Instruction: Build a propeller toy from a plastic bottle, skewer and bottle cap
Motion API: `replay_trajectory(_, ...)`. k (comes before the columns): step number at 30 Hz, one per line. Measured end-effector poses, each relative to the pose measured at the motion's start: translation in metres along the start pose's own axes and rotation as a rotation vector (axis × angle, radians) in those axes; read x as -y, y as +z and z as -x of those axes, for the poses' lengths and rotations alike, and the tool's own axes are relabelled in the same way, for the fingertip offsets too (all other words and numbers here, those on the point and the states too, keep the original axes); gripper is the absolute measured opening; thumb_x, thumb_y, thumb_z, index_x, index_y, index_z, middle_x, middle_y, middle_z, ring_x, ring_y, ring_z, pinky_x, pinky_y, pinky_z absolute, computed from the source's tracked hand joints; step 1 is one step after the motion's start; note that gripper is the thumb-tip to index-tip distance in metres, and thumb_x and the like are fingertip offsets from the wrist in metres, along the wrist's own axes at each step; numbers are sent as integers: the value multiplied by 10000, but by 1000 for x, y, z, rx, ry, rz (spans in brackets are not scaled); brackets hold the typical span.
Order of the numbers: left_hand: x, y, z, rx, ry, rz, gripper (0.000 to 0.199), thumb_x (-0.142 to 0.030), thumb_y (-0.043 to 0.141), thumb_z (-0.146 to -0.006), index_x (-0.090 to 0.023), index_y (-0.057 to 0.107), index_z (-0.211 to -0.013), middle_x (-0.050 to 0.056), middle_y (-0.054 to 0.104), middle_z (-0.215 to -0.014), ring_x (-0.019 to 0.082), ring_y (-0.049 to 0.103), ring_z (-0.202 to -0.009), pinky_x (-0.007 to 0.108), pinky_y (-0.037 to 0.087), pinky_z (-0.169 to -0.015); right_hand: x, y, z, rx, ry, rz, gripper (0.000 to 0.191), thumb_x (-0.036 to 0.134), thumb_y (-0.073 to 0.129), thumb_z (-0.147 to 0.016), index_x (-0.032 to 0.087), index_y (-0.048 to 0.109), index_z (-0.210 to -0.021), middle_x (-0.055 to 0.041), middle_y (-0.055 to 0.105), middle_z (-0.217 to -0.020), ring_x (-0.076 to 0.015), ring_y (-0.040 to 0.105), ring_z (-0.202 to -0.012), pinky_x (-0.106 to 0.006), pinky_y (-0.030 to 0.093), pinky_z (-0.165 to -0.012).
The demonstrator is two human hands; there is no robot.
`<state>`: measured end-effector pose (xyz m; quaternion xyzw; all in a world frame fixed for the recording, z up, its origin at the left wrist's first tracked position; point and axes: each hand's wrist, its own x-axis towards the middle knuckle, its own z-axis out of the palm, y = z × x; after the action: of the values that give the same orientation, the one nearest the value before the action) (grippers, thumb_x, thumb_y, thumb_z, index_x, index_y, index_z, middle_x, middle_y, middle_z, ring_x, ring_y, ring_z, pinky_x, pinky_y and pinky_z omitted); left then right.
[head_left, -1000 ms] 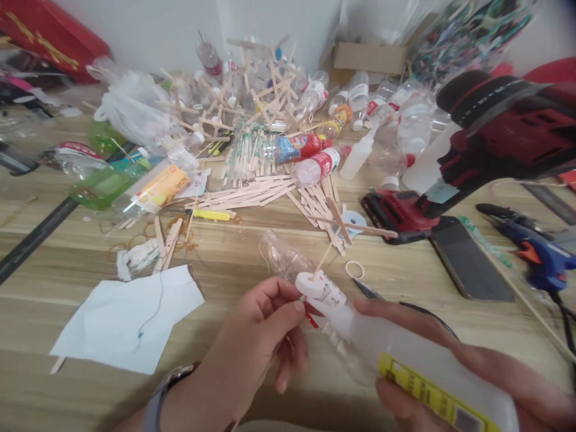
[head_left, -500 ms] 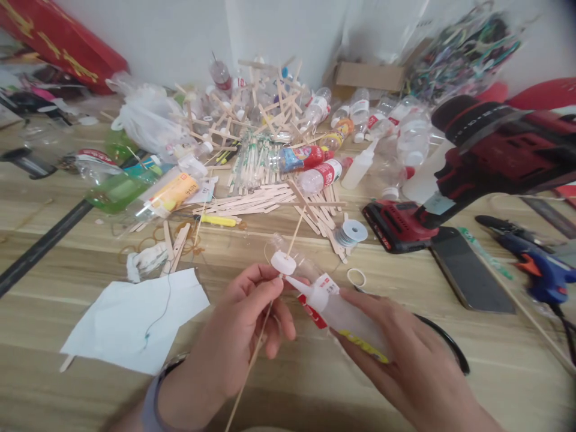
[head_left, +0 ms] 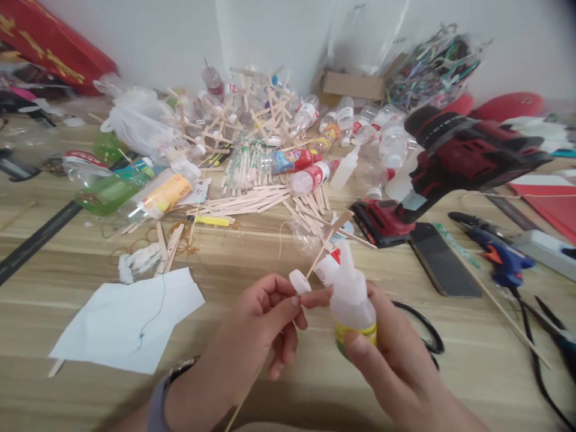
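My left hand [head_left: 265,324] pinches a thin wooden skewer [head_left: 243,401] just below a white bottle cap [head_left: 300,281] threaded on it. Beyond the cap, a flat wooden stick [head_left: 335,227] sits at the skewer's far end. My right hand [head_left: 396,360] is wrapped round a white glue bottle [head_left: 353,300] with a yellow label, its nozzle pointing upward. The right index finger reaches across to the skewer beside the left fingertips. Behind the glue bottle lies a clear plastic bottle [head_left: 330,264] with a red and white label, partly hidden.
A red cordless drill [head_left: 432,162] stands at the right, near a phone [head_left: 443,259] and a blue glue gun [head_left: 499,249]. White paper [head_left: 121,318] lies at the left. Loose craft sticks [head_left: 252,201], plastic bottles and a white plastic bag [head_left: 139,120] crowd the back.
The glue bottle has swung from pointing at the cap to nozzle-up. My right index finger now reaches to the skewer. The cap and stick have tilted rightward, and the view has shifted right.
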<state>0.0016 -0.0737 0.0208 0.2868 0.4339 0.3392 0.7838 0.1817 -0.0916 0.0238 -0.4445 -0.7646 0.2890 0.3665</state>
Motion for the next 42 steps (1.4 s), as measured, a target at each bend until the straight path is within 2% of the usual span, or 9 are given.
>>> replay_trajectory(2,4,0,0,6,8,-19,231,-358,667,-777,-180,520,-769,-58,595,-605,22,409,-306,126,281,-257,-2,2,2,-18,25,-8,306,395,449,-962,254,541,-1217,-54,679,-1013,-194,672,-836,-279,564,-710)
replay_trajectory(5,7,-1,0,3,14,-33,228,-356,660,-782,-179,517,-770,-61,582,-588,27,420,-314,121,293,-258,-9,2,7,-119,67,-18,390,376,453,-966,263,442,-1339,-98,583,-1305,-250,606,-1123,-356,534,-887)
replay_trajectory(7,8,-1,0,6,16,-35,227,-356,654,-788,-178,514,-768,-60,581,-589,30,429,-321,119,298,-258,-12,1,10,-145,65,-22,414,387,457,-965,262,422,-1358,-110,509,-1408,-274,550,-1219,-407,495,-968)
replay_trajectory(13,6,2,1,12,-17,-13,202,-326,638,-803,-175,510,-765,-61,592,-601,24,441,-315,108,315,-253,-14,1,7,-112,24,109,444,401,469,-957,252,428,-1374,-112,617,-1281,-265,649,-1077,-377,565,-862)
replay_trajectory(23,3,-4,1,156,-145,82,186,-311,635,-818,-186,499,-796,-53,609,-582,47,500,-306,102,338,-255,-28,-6,10,-172,112,-71,436,356,485,-958,267,407,-1377,-128,502,-1432,-305,511,-1280,-485,519,-968)
replay_trajectory(27,-3,-4,1,121,-126,99,179,-298,639,-820,-176,512,-790,-55,612,-579,34,488,-300,89,338,-258,-26,-5,10,-194,92,-203,413,337,484,-963,267,397,-1360,-130,433,-1485,-293,521,-1273,-467,546,-938)
replay_trajectory(30,-6,-3,2,80,-109,103,191,-300,654,-811,-171,517,-778,-52,618,-587,30,483,-300,87,330,-255,-26,-4,12,-212,77,-183,329,361,490,-957,256,457,-1267,-144,464,-1455,-299,562,-1224,-472,550,-918)
replay_trajectory(37,-5,-2,4,62,-92,126,230,-326,706,-776,-160,546,-776,-45,628,-572,43,506,-317,98,364,-268,-24,1,25,-76,-98,-20,366,483,552,-895,282,466,-1188,-121,641,-1273,-315,641,-1122,-466,552,-892)
replay_trajectory(42,-3,-3,4,74,-82,124,255,-350,725,-764,-153,564,-776,-35,633,-563,51,521,-322,104,382,-278,-19,4,18,20,-183,29,421,479,618,-852,294,446,-1188,-110,665,-1253,-312,647,-1122,-442,554,-898)
